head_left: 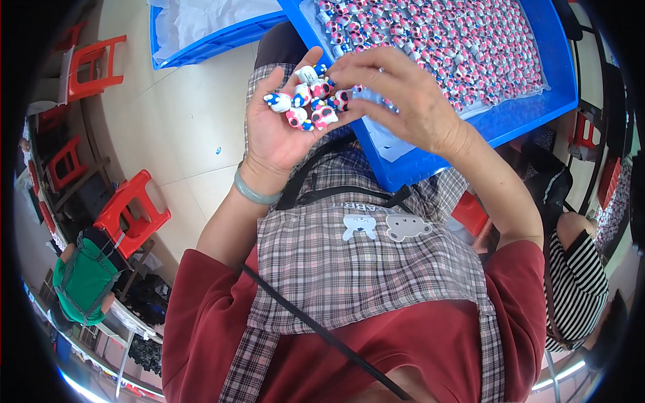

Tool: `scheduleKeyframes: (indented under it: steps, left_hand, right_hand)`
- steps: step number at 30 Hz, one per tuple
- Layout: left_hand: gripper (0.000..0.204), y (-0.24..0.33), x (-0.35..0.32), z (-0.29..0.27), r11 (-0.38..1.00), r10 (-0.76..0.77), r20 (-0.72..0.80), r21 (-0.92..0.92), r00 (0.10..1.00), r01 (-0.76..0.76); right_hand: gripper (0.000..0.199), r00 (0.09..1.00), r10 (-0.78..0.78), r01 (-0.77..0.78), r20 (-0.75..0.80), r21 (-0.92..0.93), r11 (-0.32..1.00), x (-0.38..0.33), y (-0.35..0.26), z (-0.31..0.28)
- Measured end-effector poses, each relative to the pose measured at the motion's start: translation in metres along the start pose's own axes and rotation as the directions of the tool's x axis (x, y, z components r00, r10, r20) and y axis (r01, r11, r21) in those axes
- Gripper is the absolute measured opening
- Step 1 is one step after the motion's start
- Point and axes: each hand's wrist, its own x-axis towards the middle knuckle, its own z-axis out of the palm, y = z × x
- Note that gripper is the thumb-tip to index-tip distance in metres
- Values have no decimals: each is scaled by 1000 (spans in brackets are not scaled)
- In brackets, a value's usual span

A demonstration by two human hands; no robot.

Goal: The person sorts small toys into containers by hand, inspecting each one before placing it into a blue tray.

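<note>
My left hand point(274, 138) is turned palm up and cupped, with several small toy figurines point(296, 118) heaped in it. They are white with blue and pink parts, and some wear dark sunglasses. My right hand point(410, 101) reaches over from the right, its fingers curved and the thumb below. A figurine point(342, 100) at the edge of the heap sits between its fingertips and thumb. Blurred blue and white shapes show deeper between those fingers; what they are I cannot make out. A large blue tray point(463, 144) lies beneath my right hand, filled with rows of similar figurines point(463, 50).
Another blue tray point(218, 46) lined with white paper stands at the upper left. Red stools point(131, 213) are on the left, and a small blue piece point(218, 150) lies on the tiled floor. People sit on both sides, one in green point(84, 281), one in stripes point(578, 289).
</note>
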Motion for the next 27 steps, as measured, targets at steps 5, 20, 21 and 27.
scheduleKeyframes:
  steps: [5, 20, 21, 27]
  left_hand:
    - [54, -5, 3, 2, 994, 11, -39, 109, 999, -7]
    - [59, -12, 13, -6, 994, -104, 55, -11, 993, 105]
    - [58, -13, 13, -3, 997, -80, 18, 15, 997, 80]
    - [55, -15, 18, 6, 996, -85, 3, 27, 996, 85]
  right_hand:
    - [24, 996, -10, 16, 92, -70, 997, -6, -7, 4]
    - [21, 972, 197, -192, 126, -50, 980, -8, -5, -22]
    - [21, 979, 172, -169, 112, -36, 985, -10, -3, -18]
    - [20, 983, 152, -152, 100, -7, 988, -9, 1, -18]
